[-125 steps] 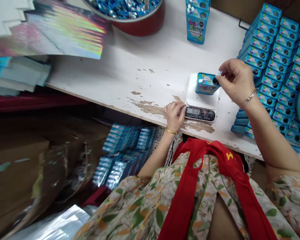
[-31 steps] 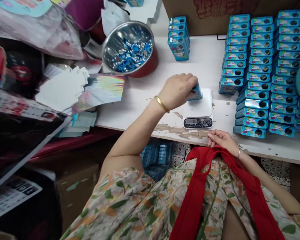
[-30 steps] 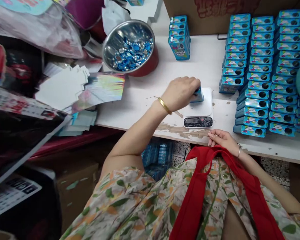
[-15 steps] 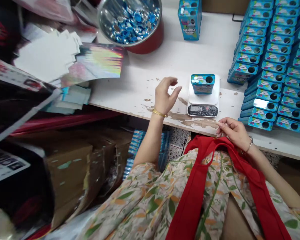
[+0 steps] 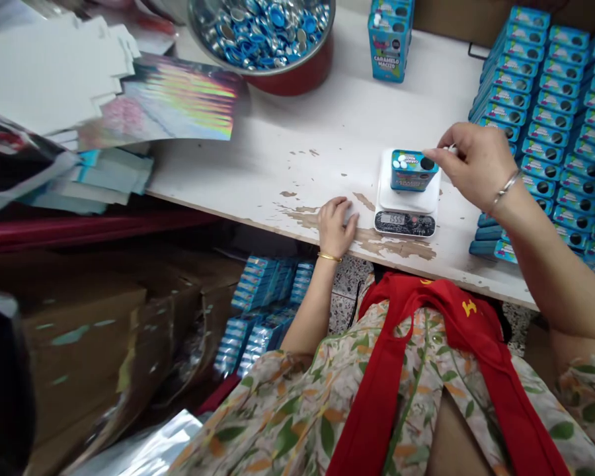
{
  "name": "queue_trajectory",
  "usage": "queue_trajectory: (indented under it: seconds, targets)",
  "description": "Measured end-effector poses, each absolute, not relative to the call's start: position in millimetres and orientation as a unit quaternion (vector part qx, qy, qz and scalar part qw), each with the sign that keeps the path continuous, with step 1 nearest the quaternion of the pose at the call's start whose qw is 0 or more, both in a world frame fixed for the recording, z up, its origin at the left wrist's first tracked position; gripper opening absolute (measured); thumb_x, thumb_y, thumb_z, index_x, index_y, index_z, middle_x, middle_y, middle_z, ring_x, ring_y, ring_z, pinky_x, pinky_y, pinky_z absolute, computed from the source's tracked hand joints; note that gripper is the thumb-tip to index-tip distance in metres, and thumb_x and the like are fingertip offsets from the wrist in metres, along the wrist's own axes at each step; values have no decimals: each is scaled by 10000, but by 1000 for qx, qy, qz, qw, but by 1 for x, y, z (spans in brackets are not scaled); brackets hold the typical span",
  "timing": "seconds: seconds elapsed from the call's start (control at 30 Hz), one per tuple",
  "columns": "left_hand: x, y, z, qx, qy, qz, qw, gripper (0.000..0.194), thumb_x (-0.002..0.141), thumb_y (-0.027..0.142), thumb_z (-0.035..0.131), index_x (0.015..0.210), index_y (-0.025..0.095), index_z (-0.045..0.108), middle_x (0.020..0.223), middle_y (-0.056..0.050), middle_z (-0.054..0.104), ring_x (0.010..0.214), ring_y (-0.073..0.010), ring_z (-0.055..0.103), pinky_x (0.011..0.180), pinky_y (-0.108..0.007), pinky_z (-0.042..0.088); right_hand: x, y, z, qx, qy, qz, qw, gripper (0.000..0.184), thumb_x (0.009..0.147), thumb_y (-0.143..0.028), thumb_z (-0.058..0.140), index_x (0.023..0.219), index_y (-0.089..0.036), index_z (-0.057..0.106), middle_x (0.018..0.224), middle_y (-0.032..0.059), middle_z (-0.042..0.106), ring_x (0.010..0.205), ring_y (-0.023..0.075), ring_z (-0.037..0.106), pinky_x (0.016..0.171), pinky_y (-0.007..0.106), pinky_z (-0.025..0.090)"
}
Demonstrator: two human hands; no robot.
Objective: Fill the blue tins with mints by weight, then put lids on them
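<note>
A blue candy box [image 5: 414, 181] stands upright on the white kitchen scale [image 5: 384, 197], with small white round tablets [image 5: 401, 161] lying on its top. My right hand [image 5: 480, 162] is at the box's right end, its thumb tip by the dark round hole. The fingers are pinched together, with a bit of white, apparently a tablet [image 5: 451, 149], showing between them. My left hand [image 5: 336, 226] rests on the table's front edge left of the scale, fingers loosely curled and apart, holding nothing. The scale's display is lit with digits.
A metal bowl [image 5: 297, 78] full of blue and silver caps stands at the back left. More blue boxes [image 5: 387, 56] stand behind the scale, and long rows of them [image 5: 550, 119] fill the right side. Cards and a shiny sheet [image 5: 173, 112] lie at left.
My right hand has moved up from the table's front edge to the box's hole. My left hand has dropped to the table edge. The scale's reading has risen from about zero.
</note>
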State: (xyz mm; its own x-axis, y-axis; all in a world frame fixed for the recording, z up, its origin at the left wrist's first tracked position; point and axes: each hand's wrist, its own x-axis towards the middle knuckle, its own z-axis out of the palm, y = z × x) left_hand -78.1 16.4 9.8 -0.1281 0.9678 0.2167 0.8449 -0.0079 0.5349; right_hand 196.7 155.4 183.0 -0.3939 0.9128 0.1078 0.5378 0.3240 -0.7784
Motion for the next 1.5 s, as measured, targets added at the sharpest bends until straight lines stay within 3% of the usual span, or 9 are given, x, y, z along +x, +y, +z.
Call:
queue_trajectory:
  seconds: [0.3, 0.5, 0.67, 0.8, 0.93, 1.13, 1.3, 1.4, 1.5]
  targets:
    - [-78, 16, 11, 648, 698, 283, 113, 383, 974, 484, 501, 1183, 200, 648, 1274, -160, 646, 1223, -296, 582, 1079, -481, 445, 184, 173, 165, -465, -773, 358, 240, 273, 834, -392, 784, 741, -177, 642, 705, 44, 626, 865, 241, 656, 773, 345, 505]
    - [-80, 15, 11, 652, 693, 289, 106, 389, 980, 495, 507, 1178, 190, 646, 1243, -153, 658, 1198, -294, 592, 1074, -492, 448, 186, 156, 195, -516, -736, 351, 263, 248, 886, -238, 742, 691, -169, 606, 555, 0, 557, 617, 146, 585, 655, 280, 448]
    - [-65, 32, 57, 659, 654, 359, 92, 415, 1033, 509, 429, 1276, 215, 591, 1161, -118, 653, 1119, -236, 610, 1002, -426, 502, 200, 135, 184, -521, -537, 574, 333, 281, 965, -331, 674, 762, -172, 565, 609, 0, 613, 448, 72, 503, 445, 211, 324]
    - [-45, 69, 113, 714, 619, 322, 60, 419, 1039, 562, 400, 1225, 249, 609, 1152, -94, 640, 1116, -239, 590, 1009, -438, 461, 199, 110, 157, -467, -398, 714, 336, 359, 858, -458, 793, 824, -158, 599, 666, -8, 623, 468, 56, 516, 400, 174, 304]
    - [-32, 103, 141, 761, 599, 237, 69, 456, 1011, 625, 418, 1076, 232, 639, 1149, -98, 642, 1119, -283, 574, 1000, -464, 418, 190, 86, 142, -431, -329, 778, 318, 504, 730, -566, 868, 855, -140, 630, 667, -11, 625, 461, 47, 495, 387, 166, 307]
    - [-29, 121, 146, 781, 580, 196, 121, 312, 1030, 468, 489, 970, 204, 645, 1080, -86, 655, 1070, -279, 597, 1004, -481, 405, 183, 71, 128, -415, -283, 807, 309, 629, 568, -614, 933, 848, -126, 651, 663, -9, 635, 476, 55, 508, 372, 159, 292]
    - [-20, 116, 162, 785, 568, 210, 130, 249, 1024, 411, 517, 976, 206, 649, 1079, -81, 648, 1071, -276, 597, 1021, -501, 397, 174, 72, 130, -414, -217, 827, 313, 469, 799, -554, 817, 888, -123, 652, 678, 8, 636, 494, 58, 510, 389, 163, 319]
    - [-9, 99, 170, 807, 534, 214, 134, 308, 1028, 485, 489, 1025, 232, 664, 1118, -74, 658, 1121, -271, 587, 1046, -491, 395, 166, 74, 140, -398, -132, 839, 346, 387, 957, -513, 655, 918, -129, 646, 718, 17, 635, 547, 65, 548, 439, 158, 386]
    - [-8, 83, 162, 807, 536, 222, 106, 402, 1010, 575, 471, 1174, 263, 665, 1280, -92, 649, 1251, -286, 549, 1105, -497, 366, 163, 72, 148, -377, -78, 839, 384, 281, 1037, -377, 546, 926, -134, 635, 723, 0, 600, 565, 54, 548, 463, 148, 392]
